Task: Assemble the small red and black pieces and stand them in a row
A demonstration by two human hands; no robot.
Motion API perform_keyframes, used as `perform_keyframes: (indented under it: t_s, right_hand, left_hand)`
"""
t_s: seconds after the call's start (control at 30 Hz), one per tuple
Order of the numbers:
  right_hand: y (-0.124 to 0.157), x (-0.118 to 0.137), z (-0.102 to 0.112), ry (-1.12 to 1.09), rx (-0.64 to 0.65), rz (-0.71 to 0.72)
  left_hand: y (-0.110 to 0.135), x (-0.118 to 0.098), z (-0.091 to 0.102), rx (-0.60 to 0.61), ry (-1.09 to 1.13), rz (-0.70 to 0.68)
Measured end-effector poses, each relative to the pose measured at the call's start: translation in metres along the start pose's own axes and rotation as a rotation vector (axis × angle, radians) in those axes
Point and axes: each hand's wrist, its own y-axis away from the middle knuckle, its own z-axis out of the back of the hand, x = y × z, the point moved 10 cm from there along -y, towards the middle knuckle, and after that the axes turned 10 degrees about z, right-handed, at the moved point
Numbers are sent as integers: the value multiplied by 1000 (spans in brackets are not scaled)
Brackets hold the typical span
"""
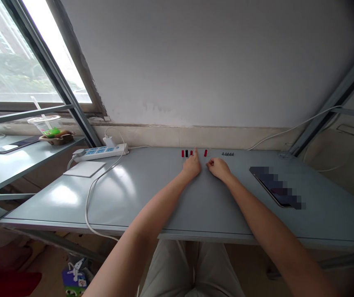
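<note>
I am sitting at a grey table and reaching both arms far across it, almost to the wall. My left hand is lying on the table with most fingers curled in and one finger sticking out. That finger is poking up just beside a row of little red and black pieces, which are standing up near the back edge. One more red piece is standing alone on the other side of my finger. My right hand is resting just beside my left hand, below that red piece, with its fingers bunched together. It is too small for me to tell if either hand is pinching anything. Some tiny dark bits are sitting in a line near my right hand. A phone is lying flat farther right. A white power strip is lying far off to the left.
</note>
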Motion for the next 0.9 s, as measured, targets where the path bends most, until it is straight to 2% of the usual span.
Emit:
perform_keyframes:
  t_s: [0.2,0.37,0.5,0.63,0.9]
  right_hand:
    - [1,3,-1,-11,2,10]
    - [0,0,2,-20,-41,3]
    - [-1,2,6,-122,-104,20]
    - [-4,8,-2,-273,-68,51]
    - [-2,9,-13,-747,-68,-22]
  left_hand:
    - [-7,-7,8,-108,-62,-42]
    - [-6,0,15,-157,124,-36]
    - [-5,15,9,-68,443,36]
    - [5,23,2,55,769,98]
    - [21,26,5,156,975,140]
